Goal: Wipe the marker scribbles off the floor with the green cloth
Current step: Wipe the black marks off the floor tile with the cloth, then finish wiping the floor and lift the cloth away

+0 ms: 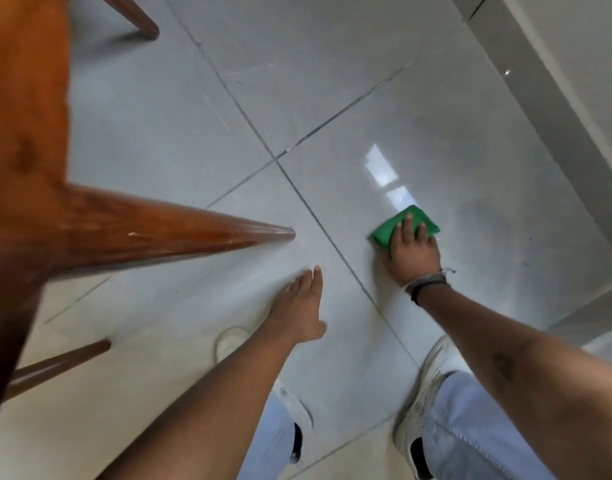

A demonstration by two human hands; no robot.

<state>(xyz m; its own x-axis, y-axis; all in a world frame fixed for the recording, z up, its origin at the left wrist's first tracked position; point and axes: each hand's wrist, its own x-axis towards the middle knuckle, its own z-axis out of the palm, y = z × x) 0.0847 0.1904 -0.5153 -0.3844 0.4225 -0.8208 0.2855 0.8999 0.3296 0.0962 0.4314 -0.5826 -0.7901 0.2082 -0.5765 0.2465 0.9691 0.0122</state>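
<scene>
A folded green cloth (389, 230) lies flat on the glossy grey floor tile, right of the tile joint. My right hand (413, 251) presses down on it with the fingers spread over its top; the near part of the cloth is hidden under the palm. My left hand (299, 306) hovers over the neighbouring tile to the left, fingers straight and together, thumb out, holding nothing. Faint thin marks (244, 84) show on a far tile; I see no clear scribble beside the cloth.
A brown wooden table leg (193, 233) juts across from the left, its tip close to my left hand. Further legs stand at the top left (138, 19) and lower left (58, 365). A grey skirting and wall (553, 109) run along the right. My white shoes (425, 382) rest below.
</scene>
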